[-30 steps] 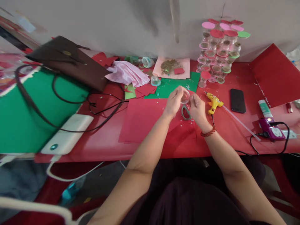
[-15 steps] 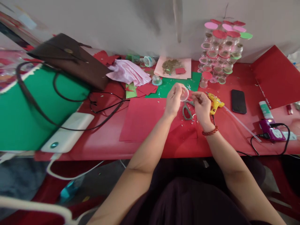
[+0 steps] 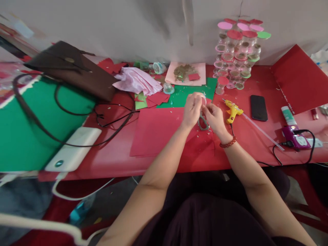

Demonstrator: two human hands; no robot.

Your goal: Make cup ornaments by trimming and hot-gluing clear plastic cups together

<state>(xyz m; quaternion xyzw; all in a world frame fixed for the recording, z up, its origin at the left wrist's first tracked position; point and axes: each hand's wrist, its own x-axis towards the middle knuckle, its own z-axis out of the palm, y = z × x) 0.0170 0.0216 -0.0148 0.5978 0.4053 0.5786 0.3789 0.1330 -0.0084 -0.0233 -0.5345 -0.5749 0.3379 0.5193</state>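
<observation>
My left hand (image 3: 191, 110) is closed round a small clear plastic cup (image 3: 204, 99), whose round rim shows past the fingers. My right hand (image 3: 213, 118) is pinched close against the cup's near side; a bit of red paper (image 3: 208, 101) shows by its fingers, though what the fingertips grip is hidden. Below the hands lie grey-green scissors (image 3: 203, 123), partly covered, on red paper sheets (image 3: 159, 130) with small scraps about. Just right of my right hand a yellow glue gun (image 3: 233, 112) rests on the table with a clear glue stick (image 3: 263, 132) out of its back.
Stacked clear cups with coloured paper discs (image 3: 232, 58) stand at the back right. A phone (image 3: 258, 108), a glue tube (image 3: 288, 115) and a purple socket block (image 3: 296, 137) lie right. A brown bag (image 3: 84, 70), pink cloth (image 3: 139, 80) and white power bank (image 3: 74, 148) are left.
My right hand has moved left to the cup and now meets my left hand. The cup has turned, so its round opening shows less. The view has shifted slightly.
</observation>
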